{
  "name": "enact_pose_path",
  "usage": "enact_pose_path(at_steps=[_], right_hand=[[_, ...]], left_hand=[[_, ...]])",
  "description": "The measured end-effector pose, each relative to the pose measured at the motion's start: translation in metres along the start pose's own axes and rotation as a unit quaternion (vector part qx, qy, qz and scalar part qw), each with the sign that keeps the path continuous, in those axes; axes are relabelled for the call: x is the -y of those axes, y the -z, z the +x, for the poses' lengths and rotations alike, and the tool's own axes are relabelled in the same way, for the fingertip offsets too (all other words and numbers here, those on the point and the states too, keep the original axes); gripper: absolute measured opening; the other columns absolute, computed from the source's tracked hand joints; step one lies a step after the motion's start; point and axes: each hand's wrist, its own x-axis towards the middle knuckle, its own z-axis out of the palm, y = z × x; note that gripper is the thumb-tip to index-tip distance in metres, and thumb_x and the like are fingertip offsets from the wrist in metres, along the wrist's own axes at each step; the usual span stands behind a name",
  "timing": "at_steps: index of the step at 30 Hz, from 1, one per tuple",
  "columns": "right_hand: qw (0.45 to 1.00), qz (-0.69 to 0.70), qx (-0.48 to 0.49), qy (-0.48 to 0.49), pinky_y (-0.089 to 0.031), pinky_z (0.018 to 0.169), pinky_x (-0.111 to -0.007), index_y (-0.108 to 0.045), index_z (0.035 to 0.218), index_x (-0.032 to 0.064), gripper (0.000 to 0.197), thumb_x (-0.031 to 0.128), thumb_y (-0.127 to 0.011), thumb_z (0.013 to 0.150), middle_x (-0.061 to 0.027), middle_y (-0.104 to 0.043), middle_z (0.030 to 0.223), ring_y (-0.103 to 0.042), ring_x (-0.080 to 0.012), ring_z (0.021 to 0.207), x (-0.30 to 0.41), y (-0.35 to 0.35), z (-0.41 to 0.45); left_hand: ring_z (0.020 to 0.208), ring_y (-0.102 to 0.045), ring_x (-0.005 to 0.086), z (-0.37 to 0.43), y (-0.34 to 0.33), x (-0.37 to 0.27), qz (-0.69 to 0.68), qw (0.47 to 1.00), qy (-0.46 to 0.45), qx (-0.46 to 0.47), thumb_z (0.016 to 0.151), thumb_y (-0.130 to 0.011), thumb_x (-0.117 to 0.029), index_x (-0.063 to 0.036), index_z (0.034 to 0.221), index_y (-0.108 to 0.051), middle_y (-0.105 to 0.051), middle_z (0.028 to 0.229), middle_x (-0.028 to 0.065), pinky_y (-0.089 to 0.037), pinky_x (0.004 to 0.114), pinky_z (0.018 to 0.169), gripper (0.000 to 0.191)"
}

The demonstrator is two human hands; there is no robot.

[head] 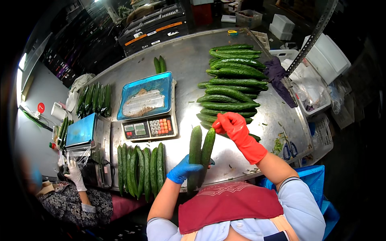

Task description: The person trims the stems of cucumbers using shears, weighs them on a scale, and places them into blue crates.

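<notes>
My left hand (187, 169), in a blue glove, is closed around two long cucumbers (196, 141) held upright side by side over the table's near edge. My right hand (229, 125), in a red rubber glove, has its fingers bunched at the top end of the right-hand one; whether they pinch it cannot be told. Just beyond lies a long row of cucumbers (230, 106). Left of my left hand several cucumbers (147, 168) lie side by side. A digital weighing scale (150, 128) with a blue tray (169, 90) stands behind them, and two small cucumbers (159, 64) lie past it.
Blue-handled scissors (289, 150) and green scraps lie at the right of the metal table (187, 87). A purple cloth (279, 79) hangs over its right edge, beside a metal post. At the left, a co-worker's white-gloved hand (75, 174) is at a wrapping machine (80, 129) near bagged cucumbers (95, 98).
</notes>
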Motion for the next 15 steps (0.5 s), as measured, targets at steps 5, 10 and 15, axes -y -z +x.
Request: enact_pose_path(at_steps=[5,10,15], right_hand=[[0.997,-0.050,0.050,0.033,-0.046,0.069,-0.026,-0.065,0.090,0.0012,0.022,0.021,-0.056,0.087,-0.0049,-0.063,0.081,-0.056,-0.0121,0.075,0.030,-0.014,0.012],[0.997,0.014,0.078,-0.014,-0.046,0.066,-0.025,-0.061,0.093,0.0007,0.019,0.017,-0.053,0.089,-0.0040,-0.062,0.080,-0.056,-0.0099,0.072,-0.002,0.000,0.023],[0.989,0.059,0.048,-0.127,-0.046,0.062,-0.025,-0.060,0.087,0.0021,0.025,0.024,-0.049,0.091,-0.0047,-0.061,0.077,-0.055,-0.0098,0.067,-0.011,0.010,0.018]], left_hand=[[0.091,-0.060,0.0229,0.008,0.003,0.000,-0.039,0.999,0.026,0.008,0.063,-0.072,-0.021,0.0034,0.123,-0.041,-0.059,0.103,0.0183,-0.046,0.033,0.084,0.072],[0.091,-0.060,0.0240,0.010,-0.001,0.005,-0.052,0.997,0.050,0.029,0.063,-0.071,-0.019,0.0036,0.124,-0.039,-0.058,0.103,0.0199,-0.046,0.034,0.085,0.073],[0.091,-0.060,0.0271,0.005,0.010,0.006,-0.163,0.986,0.019,0.032,0.063,-0.070,-0.018,0.0055,0.125,-0.037,-0.056,0.105,0.0220,-0.047,0.037,0.086,0.074]])
